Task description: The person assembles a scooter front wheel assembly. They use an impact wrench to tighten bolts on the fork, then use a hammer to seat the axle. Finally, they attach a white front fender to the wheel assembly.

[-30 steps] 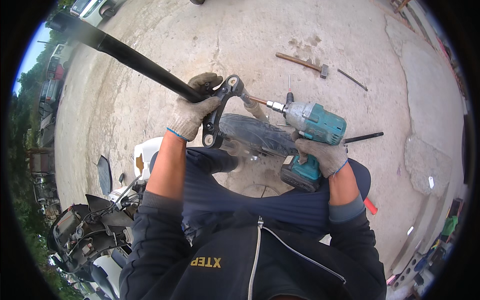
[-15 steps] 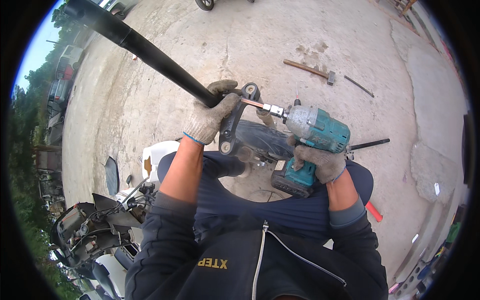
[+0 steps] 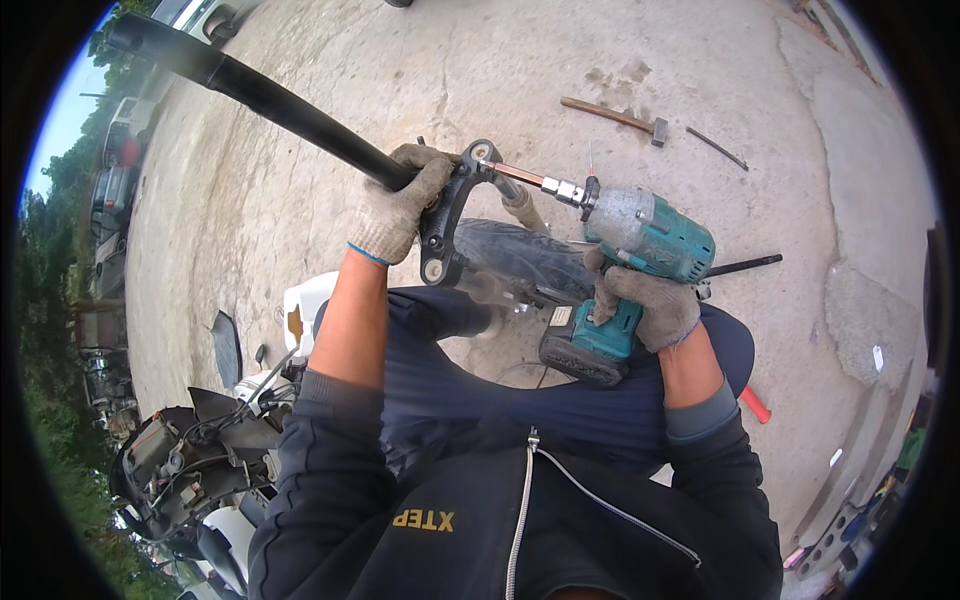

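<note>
My left hand [image 3: 400, 200], in a grey knit glove, is closed round the base of a long black steering stem [image 3: 290, 115]. At its lower end the stem joins a black fork clamp [image 3: 446, 222] with a round hole at each end. A teal cordless impact wrench [image 3: 655, 235] is gripped by my right hand [image 3: 645, 305], also gloved. Its long coppery hex bit [image 3: 515, 174] points left, the tip against or just in front of the clamp's upper end, beside the hole; whether it engages a bolt cannot be seen.
Beneath the tools a tyre [image 3: 520, 255] lies between my legs. A hammer [image 3: 615, 118] and a thin metal rod [image 3: 717, 148] lie on the concrete ahead. At lower left stands a partly stripped motorbike [image 3: 190, 465]; a red handle [image 3: 756, 404] is by my right leg.
The clamp and stem have shifted left and slightly away from me with my left hand. The wrench has moved a little right, and its bit tip now sits nearer the clamp's upper hole.
</note>
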Available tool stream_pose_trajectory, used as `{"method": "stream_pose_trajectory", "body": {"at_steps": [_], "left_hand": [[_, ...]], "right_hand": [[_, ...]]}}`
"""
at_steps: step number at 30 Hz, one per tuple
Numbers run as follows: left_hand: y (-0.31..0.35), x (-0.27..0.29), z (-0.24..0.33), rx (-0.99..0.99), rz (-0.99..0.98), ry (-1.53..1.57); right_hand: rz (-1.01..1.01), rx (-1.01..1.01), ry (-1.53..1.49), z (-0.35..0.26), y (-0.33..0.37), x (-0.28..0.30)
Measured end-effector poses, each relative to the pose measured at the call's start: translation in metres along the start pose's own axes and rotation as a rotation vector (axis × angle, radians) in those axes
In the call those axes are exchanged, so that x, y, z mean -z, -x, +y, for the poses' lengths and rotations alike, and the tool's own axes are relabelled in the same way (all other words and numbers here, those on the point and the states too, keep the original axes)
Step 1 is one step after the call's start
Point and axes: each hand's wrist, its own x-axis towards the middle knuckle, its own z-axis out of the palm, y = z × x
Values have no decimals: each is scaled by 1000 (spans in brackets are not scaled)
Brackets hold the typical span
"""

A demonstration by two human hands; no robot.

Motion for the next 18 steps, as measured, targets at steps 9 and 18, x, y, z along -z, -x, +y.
{"method": "stream_pose_trajectory", "body": {"at_steps": [9, 18], "left_hand": [[-14, 13, -25, 3, 86, 149], [-16, 6, -23, 9, 116, 161]], "right_hand": [[-20, -112, 185, 24, 21, 14], [-94, -43, 416, 58, 21, 27]]}}
